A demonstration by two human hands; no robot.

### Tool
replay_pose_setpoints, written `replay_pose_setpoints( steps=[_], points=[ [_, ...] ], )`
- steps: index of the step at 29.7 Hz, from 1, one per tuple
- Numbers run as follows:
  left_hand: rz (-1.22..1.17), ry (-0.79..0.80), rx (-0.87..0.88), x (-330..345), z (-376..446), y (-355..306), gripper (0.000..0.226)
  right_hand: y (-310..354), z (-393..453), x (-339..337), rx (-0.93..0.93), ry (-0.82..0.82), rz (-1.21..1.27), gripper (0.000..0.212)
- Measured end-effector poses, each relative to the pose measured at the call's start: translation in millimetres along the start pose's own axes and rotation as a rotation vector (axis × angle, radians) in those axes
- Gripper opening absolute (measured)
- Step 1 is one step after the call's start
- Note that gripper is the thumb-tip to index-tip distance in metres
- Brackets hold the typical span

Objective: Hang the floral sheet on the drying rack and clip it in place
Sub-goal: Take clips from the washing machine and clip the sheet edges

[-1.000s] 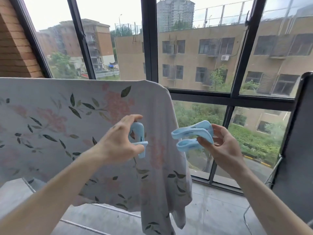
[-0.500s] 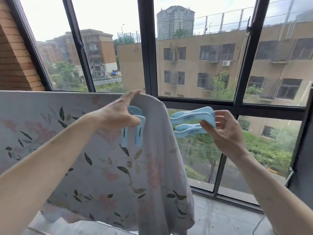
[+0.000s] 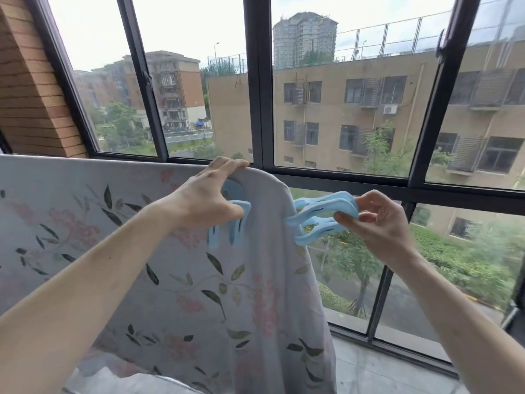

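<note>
A single head-worn view looks forward, slightly down, close over the sheet [image 3: 170,280] toward the windows [image 3: 341,109].

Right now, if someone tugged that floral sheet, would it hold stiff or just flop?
Probably flop: the floral sheet drapes in soft folds over the rail. It looks thin and light, so it may slide off; the left hand presses its top edge while holding a blue clip.

Both forearms are bare all the way up to where they leave view, with no sleeve or cuff showing on either. The left hand [image 3: 204,200] and the right hand [image 3: 380,223] wear no gloves, and no ring, watch or bracelet shows.
</note>
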State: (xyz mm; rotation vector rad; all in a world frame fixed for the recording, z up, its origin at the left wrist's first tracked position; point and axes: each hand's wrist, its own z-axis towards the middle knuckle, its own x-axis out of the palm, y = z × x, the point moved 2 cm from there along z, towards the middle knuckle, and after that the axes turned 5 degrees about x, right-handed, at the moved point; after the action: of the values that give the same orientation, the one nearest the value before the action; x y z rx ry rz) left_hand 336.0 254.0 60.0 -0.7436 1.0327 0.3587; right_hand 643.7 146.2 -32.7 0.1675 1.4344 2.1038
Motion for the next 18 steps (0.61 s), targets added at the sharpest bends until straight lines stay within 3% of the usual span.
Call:
replay_pose_setpoints(
  steps=[18],
  points=[
    [-0.062, -0.032, -0.033, 4, 2, 4, 0.081, -4, 9, 19, 0.018, 0.086, 0.04, 0.034]
  ],
)
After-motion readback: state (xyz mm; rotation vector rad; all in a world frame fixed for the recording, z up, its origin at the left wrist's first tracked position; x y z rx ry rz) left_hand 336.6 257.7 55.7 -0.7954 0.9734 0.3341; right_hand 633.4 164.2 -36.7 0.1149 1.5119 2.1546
